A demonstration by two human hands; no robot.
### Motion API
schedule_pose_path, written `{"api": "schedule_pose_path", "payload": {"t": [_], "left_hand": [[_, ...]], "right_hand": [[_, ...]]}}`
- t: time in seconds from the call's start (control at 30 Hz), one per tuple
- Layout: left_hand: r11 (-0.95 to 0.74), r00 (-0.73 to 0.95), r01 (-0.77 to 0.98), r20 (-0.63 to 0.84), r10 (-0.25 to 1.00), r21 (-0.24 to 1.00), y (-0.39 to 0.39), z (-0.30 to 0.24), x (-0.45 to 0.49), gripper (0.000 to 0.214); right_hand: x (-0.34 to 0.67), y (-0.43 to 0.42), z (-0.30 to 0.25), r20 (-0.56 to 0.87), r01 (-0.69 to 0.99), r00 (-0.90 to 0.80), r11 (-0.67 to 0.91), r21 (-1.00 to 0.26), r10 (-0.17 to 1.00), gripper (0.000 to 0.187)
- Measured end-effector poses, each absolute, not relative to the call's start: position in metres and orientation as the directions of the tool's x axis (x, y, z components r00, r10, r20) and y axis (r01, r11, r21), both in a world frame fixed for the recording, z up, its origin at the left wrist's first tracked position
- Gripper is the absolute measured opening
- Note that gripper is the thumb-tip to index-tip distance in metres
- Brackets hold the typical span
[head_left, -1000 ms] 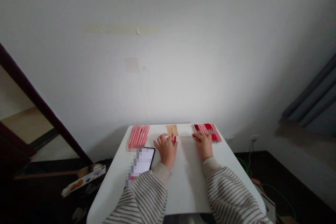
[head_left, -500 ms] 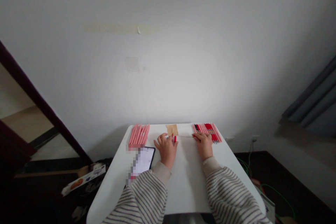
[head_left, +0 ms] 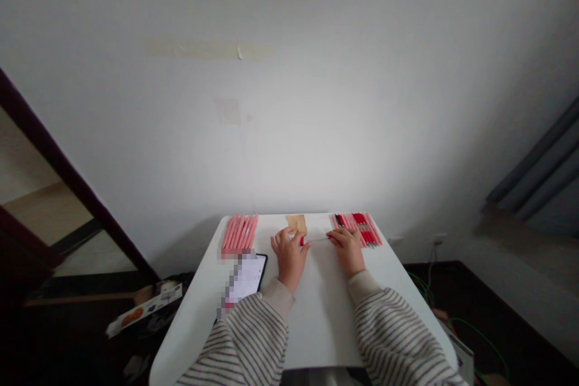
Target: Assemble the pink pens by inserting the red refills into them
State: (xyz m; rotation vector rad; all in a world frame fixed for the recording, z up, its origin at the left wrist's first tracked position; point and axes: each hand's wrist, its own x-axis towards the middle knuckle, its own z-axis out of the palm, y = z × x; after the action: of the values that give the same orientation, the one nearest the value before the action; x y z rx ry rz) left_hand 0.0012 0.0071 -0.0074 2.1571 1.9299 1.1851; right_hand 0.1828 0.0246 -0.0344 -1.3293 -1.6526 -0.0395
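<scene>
My left hand (head_left: 289,256) is curled at the table's middle, its fingers around a small red piece (head_left: 301,241), which they partly hide. My right hand (head_left: 347,247) pinches a thin pale rod (head_left: 319,238) that stretches across the gap to my left fingertips. A small tan paper square (head_left: 296,224) lies just above my left fingers. Beyond my right hand is a row of pink pens with red parts (head_left: 357,228). Further left lies a neat row of plain pink tubes (head_left: 239,233).
A phone (head_left: 248,278) lies at the left of the white table (head_left: 316,319), below the pink tubes, its screen partly blurred. The table's far edge meets a white wall. Green cables (head_left: 474,329) and a printed box (head_left: 145,309) sit on the dark floor.
Both hands have drawn closer together, my left hand shifting right and my right hand shifting left. The thin rod now shows between their fingertips.
</scene>
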Motion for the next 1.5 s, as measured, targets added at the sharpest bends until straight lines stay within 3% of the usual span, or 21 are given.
{"api": "schedule_pose_path", "payload": {"t": [0.47,0.77,1.5], "left_hand": [[-0.265,-0.035,0.838,0.531,0.847,0.477,0.004,-0.002,0.000,0.008],[-0.266,-0.023,0.871,0.574,0.819,0.414,0.003,0.000,0.001,0.011],[-0.265,-0.003,0.883,0.570,0.822,0.387,0.005,0.002,0.001,0.022]], "right_hand": [[0.178,0.023,-0.032,0.686,0.715,0.033,0.463,-0.524,0.727,0.031],[0.178,0.022,-0.028,0.707,0.726,0.037,0.467,-0.505,0.707,0.024],[0.173,0.014,-0.023,0.691,0.822,0.031,0.375,-0.429,0.723,0.020]]}}
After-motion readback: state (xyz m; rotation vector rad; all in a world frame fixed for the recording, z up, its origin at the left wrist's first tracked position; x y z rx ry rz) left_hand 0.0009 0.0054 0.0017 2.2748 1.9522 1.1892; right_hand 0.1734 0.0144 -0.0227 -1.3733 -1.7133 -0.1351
